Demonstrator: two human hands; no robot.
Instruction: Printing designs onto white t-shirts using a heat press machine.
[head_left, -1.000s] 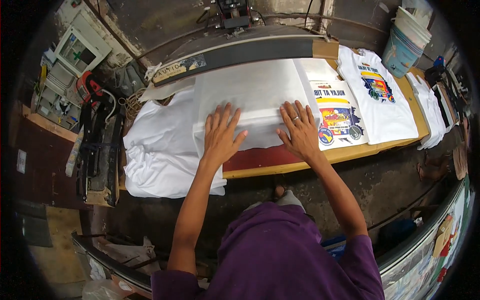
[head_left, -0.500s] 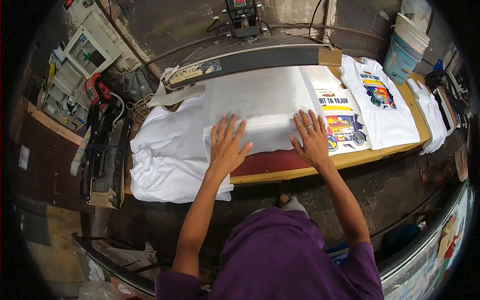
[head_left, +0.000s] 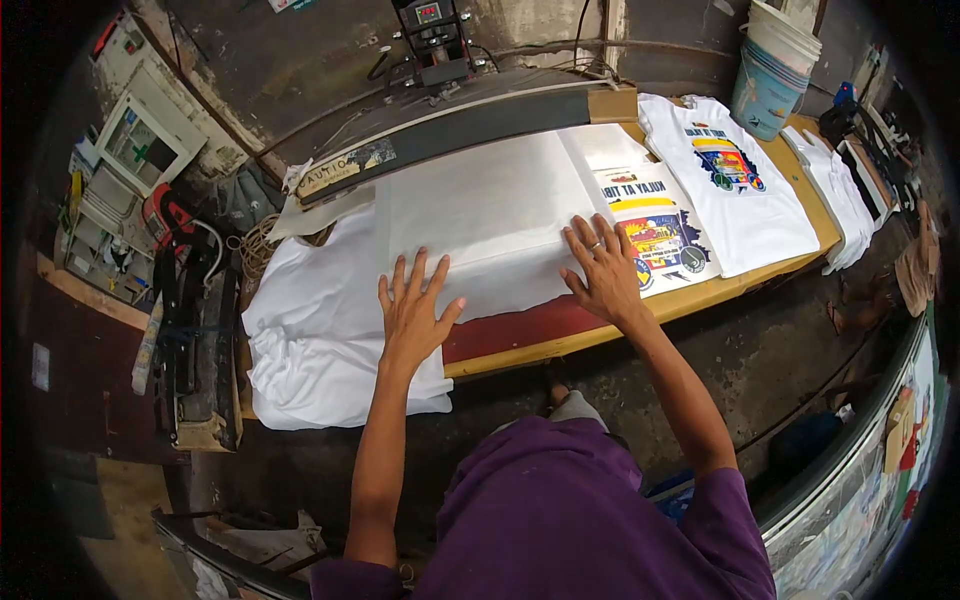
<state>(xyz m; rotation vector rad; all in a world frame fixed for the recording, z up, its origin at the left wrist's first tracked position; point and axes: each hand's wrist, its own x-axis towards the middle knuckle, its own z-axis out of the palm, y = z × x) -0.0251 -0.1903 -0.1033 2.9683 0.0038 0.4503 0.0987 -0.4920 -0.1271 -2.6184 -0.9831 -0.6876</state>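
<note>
My left hand (head_left: 410, 312) lies flat with fingers spread on the near left corner of a thin, translucent white sheet (head_left: 480, 200). My right hand (head_left: 606, 270), a ring on one finger, rests the same way on the sheet's near right edge. Part of a white T-shirt (head_left: 300, 290) bunches out to the left, its fabric hanging over the table's front edge. Just beyond my right fingers is a printed transfer sheet (head_left: 670, 245) with a colourful mirrored design. Along the far side of the sheet runs the long dark bar of a heat press (head_left: 460, 140).
A white T-shirt with a colourful print (head_left: 735, 190) lies to the right, before stacked buckets (head_left: 775, 80). More white shirts (head_left: 850, 205) are at far right. The yellow table edge (head_left: 560, 342) runs in front of me. A black machine (head_left: 200, 350) stands at left, near coiled rope (head_left: 262, 245).
The whole view has tilted and shifted slightly, so the table appears turned. Both hands stay flat on the white sheet, with little movement over it.
</note>
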